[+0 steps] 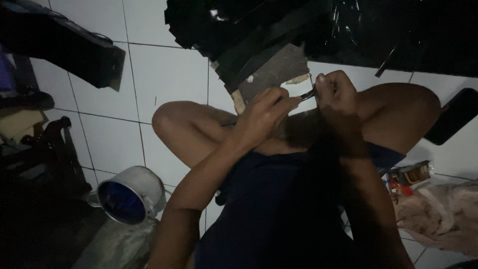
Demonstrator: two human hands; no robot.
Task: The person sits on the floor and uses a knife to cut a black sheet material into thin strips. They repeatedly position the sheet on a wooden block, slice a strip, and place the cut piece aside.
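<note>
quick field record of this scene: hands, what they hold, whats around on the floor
left hand: pinches one end of a thin dark strip
right hand: grips the strip's other end
in front: pile of black sheets, grey board
left on floor: metal mug on its side
right on floor: dark phone, crumpled cloth
floor: white tiles
light: dim

A floor (169,74) of large white tiles with dark grout lines is seen beneath everything. A heap of black strips and sheets (279,30) is spread on it at the top. A metal mug (130,193), tipped on its side, is found at the lower left, beside a grey cloth (117,244). A crumpled pale fabric (440,214) and a small colourful packet (411,174) are laid at the right. A dark flat object (453,115) is seen near the right edge.
</note>
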